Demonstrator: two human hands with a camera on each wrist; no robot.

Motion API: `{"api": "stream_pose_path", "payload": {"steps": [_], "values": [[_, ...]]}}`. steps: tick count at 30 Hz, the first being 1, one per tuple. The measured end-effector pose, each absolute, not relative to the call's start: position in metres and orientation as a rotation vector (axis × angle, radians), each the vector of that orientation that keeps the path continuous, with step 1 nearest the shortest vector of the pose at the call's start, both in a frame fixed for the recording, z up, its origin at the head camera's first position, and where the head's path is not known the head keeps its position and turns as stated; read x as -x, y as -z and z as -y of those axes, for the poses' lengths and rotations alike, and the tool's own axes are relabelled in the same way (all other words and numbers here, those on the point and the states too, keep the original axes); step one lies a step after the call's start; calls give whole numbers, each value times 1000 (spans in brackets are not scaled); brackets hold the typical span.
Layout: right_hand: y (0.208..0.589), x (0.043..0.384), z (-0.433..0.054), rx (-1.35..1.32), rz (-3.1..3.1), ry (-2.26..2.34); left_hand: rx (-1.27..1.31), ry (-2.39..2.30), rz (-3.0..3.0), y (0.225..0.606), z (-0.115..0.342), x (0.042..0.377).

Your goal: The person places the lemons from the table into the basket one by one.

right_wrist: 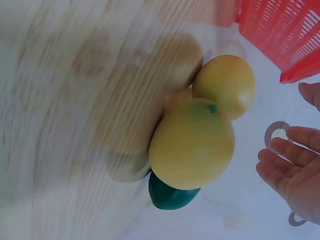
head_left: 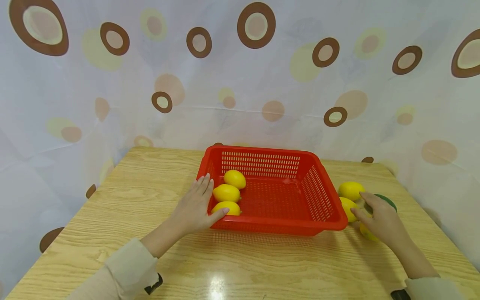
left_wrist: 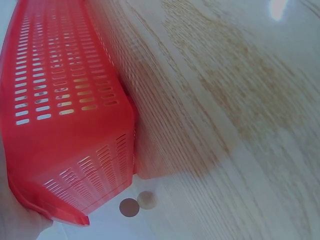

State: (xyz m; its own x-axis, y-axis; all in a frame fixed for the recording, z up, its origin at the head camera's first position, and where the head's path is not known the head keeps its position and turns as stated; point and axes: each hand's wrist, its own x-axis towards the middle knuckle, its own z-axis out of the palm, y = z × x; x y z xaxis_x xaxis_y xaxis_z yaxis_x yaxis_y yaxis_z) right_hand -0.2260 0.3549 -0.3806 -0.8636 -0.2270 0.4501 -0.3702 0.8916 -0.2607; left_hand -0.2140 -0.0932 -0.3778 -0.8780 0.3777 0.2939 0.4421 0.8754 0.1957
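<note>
Well, nearest are the cuffs of two pale sleeves, the left sleeve (head_left: 127, 263) and the right sleeve (head_left: 435, 289), above the near part of a wood-grained table (head_left: 255, 266). Beyond them, to the right, a yellow fruit (head_left: 367, 233) lies partly hidden under the right hand (head_left: 380, 217), whose fingers are loosely bent and slightly spread, the thumb held apart; whether they touch any fruit, I cannot tell. To the left, the left hand (head_left: 194, 207) rests on the near left corner of a red basket (head_left: 277, 222), fingers straight and mostly pressed together, thumb out along the near rim. Inside, three lemons (head_left: 226, 193) line up near to far along the left wall. Right of the basket lie a middle lemon (head_left: 348, 209) and a farther lemon (head_left: 351, 190), with a green fruit (head_left: 388, 201) partly behind the right hand. Farthest back hangs a pale curtain (head_left: 225, 71) patterned with brown-ringed ovals.
</note>
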Motion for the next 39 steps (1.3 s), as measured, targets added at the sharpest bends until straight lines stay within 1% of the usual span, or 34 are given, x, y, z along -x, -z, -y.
{"api": "stream_pose_path", "payload": {"steps": [14,20,39], "values": [[384,244,-358,-401,2874,-415,613,373,2817,378,93,213],[388,249,-357,-378,2919,-462,607,394,2842,378,93,212],[401,264,-350,-452,2885,-408,605,441,2861,377,92,212]]}}
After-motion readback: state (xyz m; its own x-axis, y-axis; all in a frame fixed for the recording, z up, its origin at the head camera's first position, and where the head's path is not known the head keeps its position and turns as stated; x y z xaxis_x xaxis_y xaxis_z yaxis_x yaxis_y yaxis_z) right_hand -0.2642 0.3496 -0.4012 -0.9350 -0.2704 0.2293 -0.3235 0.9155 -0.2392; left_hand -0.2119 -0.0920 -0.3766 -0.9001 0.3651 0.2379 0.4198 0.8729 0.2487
